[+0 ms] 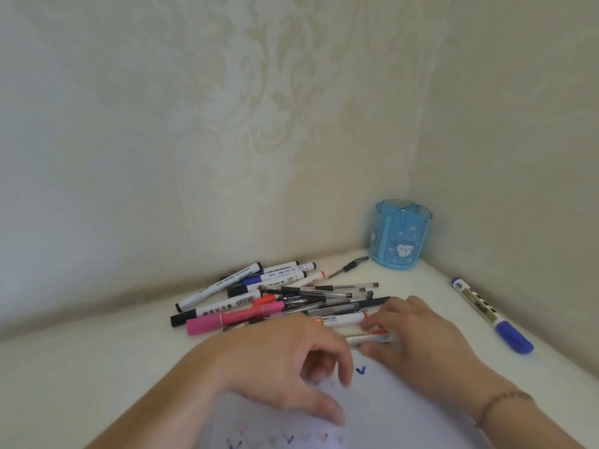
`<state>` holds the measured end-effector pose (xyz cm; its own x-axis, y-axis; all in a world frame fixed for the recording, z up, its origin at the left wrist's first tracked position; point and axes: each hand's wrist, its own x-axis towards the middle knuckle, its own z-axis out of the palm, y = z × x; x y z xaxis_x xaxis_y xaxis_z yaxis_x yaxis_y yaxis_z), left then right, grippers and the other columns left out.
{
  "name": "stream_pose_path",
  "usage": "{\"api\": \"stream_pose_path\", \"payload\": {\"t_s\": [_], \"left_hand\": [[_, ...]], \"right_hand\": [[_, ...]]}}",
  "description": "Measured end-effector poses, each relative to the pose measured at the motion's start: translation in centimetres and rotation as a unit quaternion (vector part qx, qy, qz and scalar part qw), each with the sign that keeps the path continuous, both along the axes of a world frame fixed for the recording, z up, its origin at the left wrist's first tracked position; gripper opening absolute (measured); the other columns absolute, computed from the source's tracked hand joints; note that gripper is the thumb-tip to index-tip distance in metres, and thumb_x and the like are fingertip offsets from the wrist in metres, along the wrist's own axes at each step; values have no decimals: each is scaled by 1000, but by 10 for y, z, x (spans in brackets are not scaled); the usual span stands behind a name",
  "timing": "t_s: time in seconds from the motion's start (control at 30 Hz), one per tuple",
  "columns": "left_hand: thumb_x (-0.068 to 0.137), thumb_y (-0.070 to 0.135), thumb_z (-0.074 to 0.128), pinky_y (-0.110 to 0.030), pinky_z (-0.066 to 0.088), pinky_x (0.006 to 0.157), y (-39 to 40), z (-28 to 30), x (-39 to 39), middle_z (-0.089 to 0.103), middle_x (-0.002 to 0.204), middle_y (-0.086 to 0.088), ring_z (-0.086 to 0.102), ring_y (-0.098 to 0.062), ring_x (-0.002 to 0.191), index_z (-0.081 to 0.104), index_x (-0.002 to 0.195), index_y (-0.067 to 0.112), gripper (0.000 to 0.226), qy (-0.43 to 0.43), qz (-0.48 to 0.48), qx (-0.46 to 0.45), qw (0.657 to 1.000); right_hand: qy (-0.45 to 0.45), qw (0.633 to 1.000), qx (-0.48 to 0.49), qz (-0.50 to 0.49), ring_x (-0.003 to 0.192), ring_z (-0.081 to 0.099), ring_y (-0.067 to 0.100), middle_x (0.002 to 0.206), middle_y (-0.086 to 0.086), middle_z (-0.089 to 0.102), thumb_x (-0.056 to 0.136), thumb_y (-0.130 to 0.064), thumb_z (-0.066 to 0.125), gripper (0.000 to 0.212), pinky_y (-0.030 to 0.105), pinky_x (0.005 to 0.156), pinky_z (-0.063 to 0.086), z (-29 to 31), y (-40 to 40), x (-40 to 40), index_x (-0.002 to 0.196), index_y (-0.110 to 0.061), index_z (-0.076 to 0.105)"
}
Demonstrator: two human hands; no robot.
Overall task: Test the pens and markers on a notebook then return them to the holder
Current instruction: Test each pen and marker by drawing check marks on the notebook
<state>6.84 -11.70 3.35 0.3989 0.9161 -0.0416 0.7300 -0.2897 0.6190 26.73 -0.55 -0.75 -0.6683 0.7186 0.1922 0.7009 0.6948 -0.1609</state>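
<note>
Wallpaper (pixel 227 108) with a pale floral relief covers both walls of the corner and fills most of the view. Below it lies the cream, slightly textured tabletop (pixel 81 367), and nearest the camera the notebook (pixel 389 409), its white page already carrying small tick marks in blue, red and purple (so testing is well under way, I judge).

Take the notebook as the landmark. Just beyond its far edge sits the pile of pens and markers (pixel 275 296), lying loose and crossed over one another, probably tipped out so each can be reached in turn. Well beyond it to the right, tucked in the wall corner, stands the blue holder (pixel 403 234), upright, with nothing seen sticking out of it. A single black pen (pixel 348 267) lies between pile and holder. Right of the notebook, near the wall, a blue-capped marker (pixel 489 314) lies alone.

The left hand (pixel 291 361) hovers over the page's far edge, fingers loosely curled, holding nothing I can see. The right hand (pixel 418 335) reaches across that edge, fingers on a small clear-and-red pen (pixel 372 338); whether it pinches or merely touches is blurred, so I cannot tell.
</note>
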Motion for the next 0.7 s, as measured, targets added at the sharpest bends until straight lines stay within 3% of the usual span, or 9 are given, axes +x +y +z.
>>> {"api": "stream_pose_path", "payload": {"t_s": [0.07, 0.13, 0.23, 0.3, 0.37, 0.43, 0.53, 0.57, 0.7], "left_hand": [[77, 36, 80, -27, 43, 62, -3, 7, -3, 57, 74, 8, 52, -9, 65, 69, 98, 25, 26, -16, -42, -82, 996], [80, 41, 76, -24, 43, 60, -1, 3, -2, 61, 71, 10, 53, -3, 62, 70, 94, 23, 24, 9, -27, -92, 995], [83, 59, 62, -17, 36, 56, 7, -18, 8, 55, 63, 16, 48, 1, 58, 59, 79, 24, 36, 100, 108, 112, 983], [86, 61, 56, -11, 33, 63, 9, -26, 16, 48, 72, 22, 47, 2, 69, 53, 81, 30, 31, 52, 187, 292, 937], [91, 59, 51, -14, 38, 77, 12, -27, 24, 51, 94, 20, 49, -2, 89, 58, 98, 27, 33, 21, 204, 384, 900], [97, 56, 41, -22, 44, 77, 15, -30, 27, 59, 99, 11, 54, -9, 91, 57, 108, 24, 37, 53, 194, 395, 896], [99, 52, 36, -23, 45, 62, 13, -33, 27, 61, 86, 15, 54, -4, 75, 53, 109, 27, 32, 22, 182, 333, 925], [99, 51, 36, -19, 43, 62, 13, -35, 28, 59, 85, 16, 52, -3, 73, 52, 109, 27, 30, 11, 162, 313, 936], [100, 39, 37, -13, 34, 66, 9, -36, 35, 38, 84, 23, 42, 7, 76, 41, 103, 36, 6, 19, 72, 272, 959]], "right_hand": [[21, 1000, -18, 3, 102, 42, -1, 106, -28, 49, 82, -63, 56, 25, 17, 75, 37, 0, 2, 4, 103, -48, 59], [42, 999, -15, 7, 95, 44, -2, 100, -27, 53, 84, -55, 60, 8, 18, 72, 39, 3, 4, 9, 85, -49, 54], [208, 975, -77, -10, 66, 51, 2, 76, -10, 64, 83, -44, 65, 9, 19, 57, 40, 19, 2, 22, 77, -43, 59], [329, 934, -141, -9, 57, 55, 5, 70, -4, 68, 80, -43, 65, 7, 22, 53, 41, 29, -2, 29, 80, -36, 64], [423, 882, -208, 8, 54, 55, 5, 66, -2, 69, 77, -42, 65, 10, 19, 50, 42, 35, -9, 29, 81, -32, 67], [501, 824, -262, 30, 50, 51, 8, 60, 4, 66, 73, -51, 70, 25, 15, 46, 39, 35, -15, 25, 79, -27, 69], [561, 750, -346, 48, 45, 45, 13, 53, 4, 56, 48, -66, 80, 54, 19, 40, 33, 31, -28, 15, 73, -20, 66], [557, 741, -371, 58, 43, 42, 16, 51, 4, 52, 47, -63, 82, 53, 20, 39, 31, 28, -31, 12, 70, -19, 64], [476, 803, -352, 68, 38, 39, 19, 45, 10, 50, 72, -44, 74, 32, 21, 41, 31, 18, -37, 4, 67, -15, 60]]}}
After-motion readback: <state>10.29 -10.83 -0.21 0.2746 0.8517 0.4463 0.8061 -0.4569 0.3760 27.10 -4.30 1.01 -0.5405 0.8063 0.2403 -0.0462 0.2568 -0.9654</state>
